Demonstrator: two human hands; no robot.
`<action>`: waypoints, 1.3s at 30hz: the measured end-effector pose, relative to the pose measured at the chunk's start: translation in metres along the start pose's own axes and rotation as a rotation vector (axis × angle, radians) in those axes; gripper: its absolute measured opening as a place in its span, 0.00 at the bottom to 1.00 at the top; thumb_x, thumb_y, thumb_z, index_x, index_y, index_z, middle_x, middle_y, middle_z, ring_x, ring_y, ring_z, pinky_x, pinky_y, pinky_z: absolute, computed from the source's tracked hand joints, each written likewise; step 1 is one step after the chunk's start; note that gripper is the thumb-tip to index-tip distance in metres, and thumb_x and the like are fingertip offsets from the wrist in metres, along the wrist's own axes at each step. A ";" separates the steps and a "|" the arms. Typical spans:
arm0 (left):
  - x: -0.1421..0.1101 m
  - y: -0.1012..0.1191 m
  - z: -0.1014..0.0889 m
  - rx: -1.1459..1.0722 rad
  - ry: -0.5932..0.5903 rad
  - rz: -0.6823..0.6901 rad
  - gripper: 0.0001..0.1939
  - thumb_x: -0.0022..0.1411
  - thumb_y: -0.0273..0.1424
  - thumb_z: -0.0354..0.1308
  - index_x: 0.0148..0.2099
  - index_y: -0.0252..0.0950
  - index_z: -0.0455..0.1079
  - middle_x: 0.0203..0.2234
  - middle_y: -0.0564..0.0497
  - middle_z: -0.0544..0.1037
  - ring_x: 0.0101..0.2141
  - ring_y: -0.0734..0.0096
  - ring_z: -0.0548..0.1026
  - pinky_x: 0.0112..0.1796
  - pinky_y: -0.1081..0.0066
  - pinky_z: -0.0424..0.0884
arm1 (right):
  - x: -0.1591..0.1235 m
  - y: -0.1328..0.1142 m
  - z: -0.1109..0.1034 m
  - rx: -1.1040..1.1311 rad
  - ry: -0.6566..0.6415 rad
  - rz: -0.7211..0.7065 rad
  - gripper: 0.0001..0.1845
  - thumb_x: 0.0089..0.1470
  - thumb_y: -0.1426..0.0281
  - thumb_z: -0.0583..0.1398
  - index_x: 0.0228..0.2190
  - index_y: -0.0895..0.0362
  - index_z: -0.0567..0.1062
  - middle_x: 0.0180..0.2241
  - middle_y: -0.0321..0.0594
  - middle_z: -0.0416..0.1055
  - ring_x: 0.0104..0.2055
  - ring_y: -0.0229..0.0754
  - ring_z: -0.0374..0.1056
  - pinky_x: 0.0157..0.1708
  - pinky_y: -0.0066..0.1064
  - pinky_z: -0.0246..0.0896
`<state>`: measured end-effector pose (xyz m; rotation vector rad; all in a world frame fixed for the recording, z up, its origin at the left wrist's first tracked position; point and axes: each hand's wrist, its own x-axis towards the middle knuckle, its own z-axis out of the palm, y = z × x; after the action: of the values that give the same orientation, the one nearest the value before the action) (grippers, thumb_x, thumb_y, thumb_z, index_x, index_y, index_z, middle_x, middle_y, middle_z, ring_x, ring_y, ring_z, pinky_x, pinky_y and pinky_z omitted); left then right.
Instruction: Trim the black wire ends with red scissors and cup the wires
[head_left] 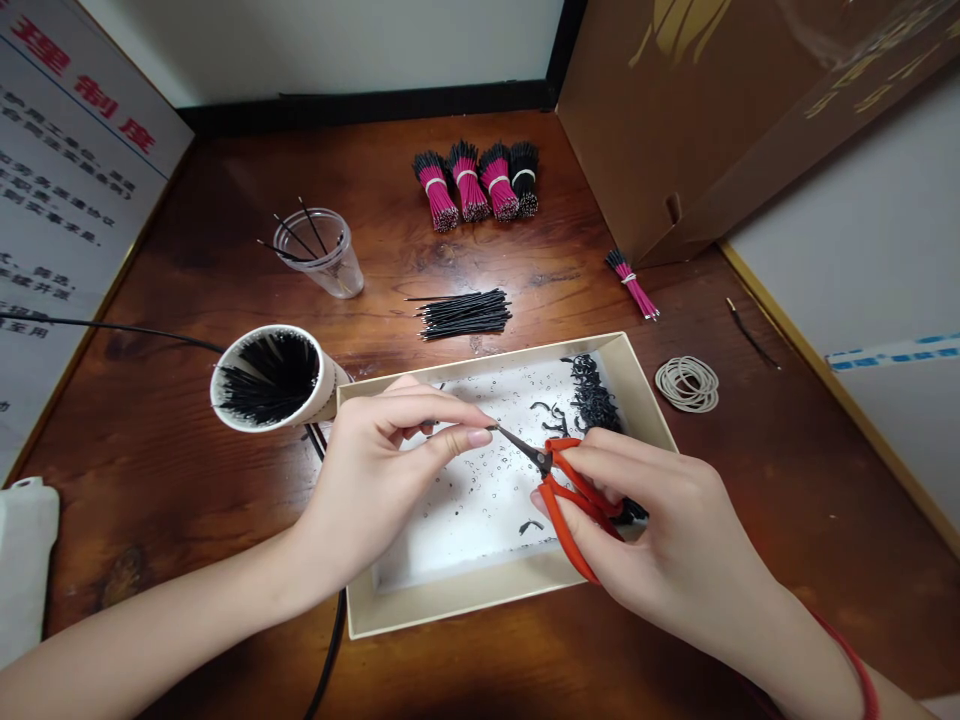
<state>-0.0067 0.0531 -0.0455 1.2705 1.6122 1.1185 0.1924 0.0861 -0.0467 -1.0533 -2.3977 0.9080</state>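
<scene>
Black wire [489, 427] pinched by left fingertips [469, 437] at scissors [541, 458].

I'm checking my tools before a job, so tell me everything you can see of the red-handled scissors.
The scissors are small, with glossy orange-red handles, probably plastic, and short, dark metal blades tapering to a fine point. The right hand grips the handles, holding the scissors tilted above a white-lined tray, apparently without touching it. The blades point towards the left hand's fingertips; whether they touch anything there is hard to tell. The blades look nearly closed.
</scene>
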 end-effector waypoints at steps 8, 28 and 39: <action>0.001 0.000 0.001 0.000 0.002 0.001 0.08 0.51 0.21 0.65 0.28 0.41 0.80 0.24 0.55 0.82 0.28 0.72 0.75 0.30 0.74 0.70 | -0.001 0.000 0.000 -0.002 -0.012 0.011 0.12 0.55 0.78 0.57 0.21 0.56 0.65 0.19 0.31 0.53 0.21 0.33 0.50 0.21 0.27 0.49; 0.002 -0.001 0.001 -0.018 -0.006 -0.091 0.04 0.50 0.24 0.67 0.28 0.39 0.80 0.22 0.54 0.79 0.24 0.74 0.71 0.26 0.74 0.65 | 0.005 0.000 -0.002 0.114 0.019 0.164 0.17 0.54 0.77 0.59 0.17 0.57 0.62 0.19 0.31 0.55 0.21 0.32 0.52 0.20 0.28 0.49; 0.002 -0.002 0.001 -0.116 -0.204 -0.260 0.08 0.51 0.33 0.67 0.25 0.34 0.76 0.20 0.52 0.77 0.22 0.74 0.69 0.23 0.74 0.61 | 0.037 -0.012 -0.001 0.505 0.136 0.224 0.06 0.47 0.72 0.68 0.31 0.55 0.79 0.29 0.36 0.78 0.31 0.39 0.74 0.31 0.30 0.72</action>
<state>-0.0068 0.0555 -0.0481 1.0303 1.4870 0.8784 0.1624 0.1081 -0.0346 -1.1426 -1.8194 1.3764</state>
